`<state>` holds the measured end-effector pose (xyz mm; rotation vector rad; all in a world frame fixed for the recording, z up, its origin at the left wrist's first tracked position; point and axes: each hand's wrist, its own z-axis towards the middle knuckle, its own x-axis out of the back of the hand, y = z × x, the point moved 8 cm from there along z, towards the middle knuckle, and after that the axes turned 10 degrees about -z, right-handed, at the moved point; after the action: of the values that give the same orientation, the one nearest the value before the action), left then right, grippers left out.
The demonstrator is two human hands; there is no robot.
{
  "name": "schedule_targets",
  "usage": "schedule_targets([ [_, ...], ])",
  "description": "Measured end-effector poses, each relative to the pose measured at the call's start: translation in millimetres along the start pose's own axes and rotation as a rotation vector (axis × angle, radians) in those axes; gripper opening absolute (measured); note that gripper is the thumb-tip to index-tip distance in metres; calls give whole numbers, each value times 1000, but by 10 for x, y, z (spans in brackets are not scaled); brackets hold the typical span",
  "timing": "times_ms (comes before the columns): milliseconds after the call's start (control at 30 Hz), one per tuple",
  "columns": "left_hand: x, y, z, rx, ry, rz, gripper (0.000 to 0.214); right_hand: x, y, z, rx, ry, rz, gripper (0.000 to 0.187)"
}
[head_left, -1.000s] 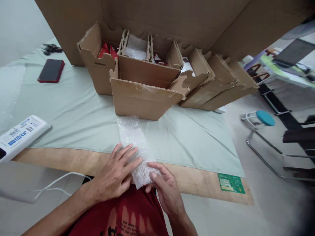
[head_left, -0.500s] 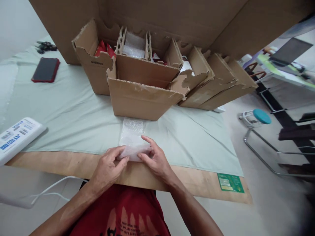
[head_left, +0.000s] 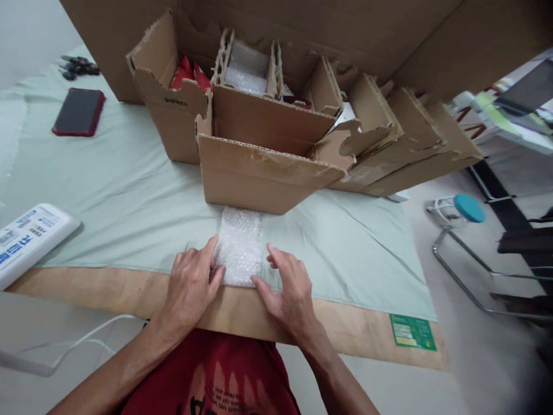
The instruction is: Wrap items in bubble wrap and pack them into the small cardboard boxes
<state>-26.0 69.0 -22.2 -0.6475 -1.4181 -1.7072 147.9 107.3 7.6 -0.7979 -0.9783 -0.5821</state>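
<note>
A flat strip of clear bubble wrap lies on the cloth in front of me, its near end by the wooden table edge. My left hand rests along its left side, index finger and thumb apart and touching that edge. On the other side is my right hand, with the thumb at the wrap's near right corner and the fingers spread away from it. Neither hand grips the wrap. Just beyond it stands an open cardboard bin, covering the far end of the strip.
Behind are several more cardboard bins; one holds red packets, another bubble wrap pieces. A dark tablet with a red case lies at left, a white device nearer. A green card sits on the right table edge.
The near end of the bubble wrap, lifted and pinched between both hands before, now lies flat. Both hands have let go and moved slightly apart. The view has shifted a little.
</note>
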Motion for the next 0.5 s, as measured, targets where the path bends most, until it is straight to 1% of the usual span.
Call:
schedule_targets([
  [33, -4, -3, 1, 1, -6, 8, 50, 21, -66, -38, 89, -28, -11, 53],
  [100, 0, 3, -6, -7, -9, 21, 49, -43, -177, -111, 245, -159, -25, 50],
  [167, 54, 36, -28, -38, 16, 29, 47, -154, -217, -151, 332, -264, -37, 40],
  [200, 101, 72, -44, -74, 35, 23, 47, -192, -210, -145, 348, -276, -35, 35],
  [267, 195, 182, -91, -199, 42, -20, 49, -220, -180, -103, 358, -245, 14, 30],
  [333, 242, 295, -159, -344, -26, -83, 50, -203, -143, -49, 351, -210, 104, 28],
  [367, 244, 329, -194, -396, -73, -110, 47, -188, -120, -21, 332, -205, 153, 27],
  [433, 237, 333, -235, -435, -129, -159, 36, -174, -67, 31, 259, -240, 243, 25],
  [500, 235, 274, -222, -405, -100, -217, 26, -184, -19, 62, 163, -303, 309, 25],
])
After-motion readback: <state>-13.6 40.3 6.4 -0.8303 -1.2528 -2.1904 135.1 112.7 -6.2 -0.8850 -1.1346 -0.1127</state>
